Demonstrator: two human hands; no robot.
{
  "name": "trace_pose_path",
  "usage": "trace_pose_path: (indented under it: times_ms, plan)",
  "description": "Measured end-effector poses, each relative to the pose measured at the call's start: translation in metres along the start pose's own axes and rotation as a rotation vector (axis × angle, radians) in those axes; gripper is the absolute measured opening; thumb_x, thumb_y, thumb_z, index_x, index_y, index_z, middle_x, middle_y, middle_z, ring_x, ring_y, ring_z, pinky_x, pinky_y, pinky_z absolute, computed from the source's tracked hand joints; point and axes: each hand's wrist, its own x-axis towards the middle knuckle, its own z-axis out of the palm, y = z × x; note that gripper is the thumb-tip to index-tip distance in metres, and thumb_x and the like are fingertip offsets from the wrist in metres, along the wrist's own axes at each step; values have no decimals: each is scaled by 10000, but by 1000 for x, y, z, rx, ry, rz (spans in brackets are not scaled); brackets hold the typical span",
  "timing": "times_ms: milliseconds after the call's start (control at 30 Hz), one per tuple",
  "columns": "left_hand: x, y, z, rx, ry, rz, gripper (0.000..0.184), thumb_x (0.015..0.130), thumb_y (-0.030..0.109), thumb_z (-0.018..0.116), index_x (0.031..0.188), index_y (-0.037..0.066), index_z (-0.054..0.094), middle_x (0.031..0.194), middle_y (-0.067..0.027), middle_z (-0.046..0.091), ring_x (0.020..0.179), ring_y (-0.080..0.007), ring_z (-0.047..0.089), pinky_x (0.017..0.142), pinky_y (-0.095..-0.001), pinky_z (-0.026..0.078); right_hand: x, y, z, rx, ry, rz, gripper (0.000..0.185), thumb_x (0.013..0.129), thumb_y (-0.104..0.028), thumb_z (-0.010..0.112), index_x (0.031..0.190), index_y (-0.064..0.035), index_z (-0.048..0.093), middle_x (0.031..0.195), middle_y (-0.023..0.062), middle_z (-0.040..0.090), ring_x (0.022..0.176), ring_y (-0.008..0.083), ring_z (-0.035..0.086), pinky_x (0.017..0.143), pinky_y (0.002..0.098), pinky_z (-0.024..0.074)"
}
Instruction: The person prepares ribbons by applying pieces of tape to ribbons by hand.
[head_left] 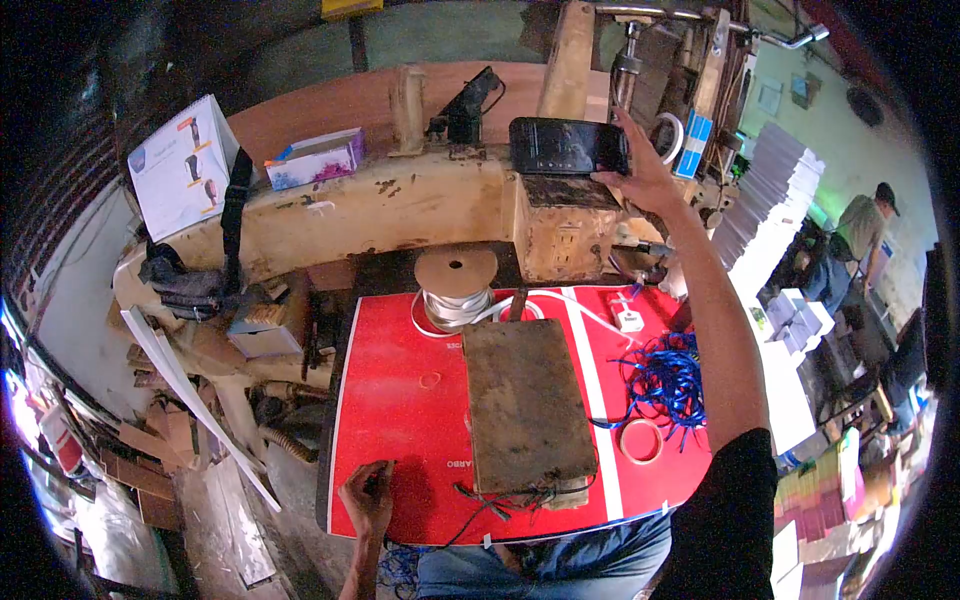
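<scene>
My right hand [650, 170] reaches up and forward, its fingers and thumb closed around the right end of a black smartphone [568, 147]. The phone is on its side above the beige machine block, with its screen lit toward me. Low on the left, my left hand [370, 497] is by the edge of the red work surface [400, 400], fingers curled in; whatever it may hold is hidden. Between my hands lies a worn brown board [528, 405] with dark cords [515, 495] across its near end. Behind it stands a spool of white cord [456, 290].
Blue ribbon [662, 380] is heaped at the right, near a tape roll [641, 441]. The beige machine arm [400, 205] carries an open carton [316, 160] and a desk calendar [185, 165]. Stacked white paper [775, 205] rises at right. Another person [855, 240] bends farther back.
</scene>
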Motion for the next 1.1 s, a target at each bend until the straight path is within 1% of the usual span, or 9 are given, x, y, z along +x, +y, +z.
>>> trace_pose_path:
  times_ms: [133, 200, 400, 500, 633, 733, 900, 1000, 1100]
  plan:
    - [0, -18, 1, -43, 3, 59, 142, 846, 111, 772, 902, -17, 744, 792, -119, 719, 698, -146, 652, 650, -293, 502, -3, -12, -7, 119, -29, 105, 1080, 733, -127, 861, 1565, -70, 176, 1522, 191, 391, 1396, 313, 386, 1175, 434, 280]
    - [-2, -21, 4, -79, 7, 95, 144, 847, 114, 772, 902, -16, 745, 786, -117, 716, 691, -150, 649, 647, -295, 500, -5, -26, -12, -73, 26, 46, 1030, 764, -146, 803, 1571, -94, 164, 1505, 162, 435, 1392, 350, 373, 1172, 476, 246]
    - [1, 3, -2, 79, -33, -1, 122, 850, 93, 762, 908, -13, 747, 811, -116, 725, 743, -140, 662, 690, -286, 512, -2, -72, -1, -196, -62, 6, 948, 788, -100, 621, 1580, -148, 100, 1498, 46, 471, 1360, 378, 357, 1127, 578, 216]
    - [0, 0, -1, -58, 17, -42, 119, 850, 90, 758, 915, -10, 749, 830, -120, 731, 771, -135, 669, 706, -281, 513, 4, -70, 11, -284, -104, 82, 963, 777, -106, 617, 1581, -149, 89, 1508, 51, 457, 1355, 386, 340, 1124, 594, 203]
    - [-1, -10, 1, -65, 5, 10, 133, 855, 99, 753, 919, -18, 745, 820, -126, 729, 767, -141, 671, 697, -281, 509, 5, -72, 9, -264, -156, 58, 957, 781, -112, 607, 1581, -145, 82, 1521, 58, 440, 1347, 405, 340, 1131, 587, 189]
    - [2, -6, -3, 10, -32, -7, 139, 860, 103, 748, 918, -23, 741, 803, -136, 721, 743, -142, 665, 668, -287, 502, -1, -69, 6, -254, 73, -75, 951, 798, -87, 609, 1584, -145, 77, 1525, 53, 440, 1360, 397, 333, 1150, 565, 160]
    - [1, -17, 1, -61, -21, 30, 143, 864, 110, 746, 919, -22, 737, 770, -134, 703, 678, -135, 634, 615, -295, 484, -22, -68, -5, -291, 15, -21, 885, 835, -33, 567, 1582, -125, 102, 1497, 32, 480, 1354, 377, 344, 1143, 556, 183]
    - [0, -14, 1, -110, -22, 4, 135, 859, 98, 754, 916, -23, 732, 737, -109, 678, 643, -118, 597, 591, -280, 462, -28, -67, -5, -314, 25, -130, 859, 848, -26, 555, 1580, -123, 116, 1463, 18, 516, 1332, 351, 366, 1140, 536, 196]
    - [2, 2, 0, -14, -6, 50, 121, 861, 82, 751, 918, -23, 731, 745, -103, 681, 643, -110, 595, 590, -271, 457, -29, -68, 0, -328, -27, -54, 848, 852, -32, 548, 1579, -117, 119, 1451, 26, 528, 1330, 356, 368, 1142, 537, 192]
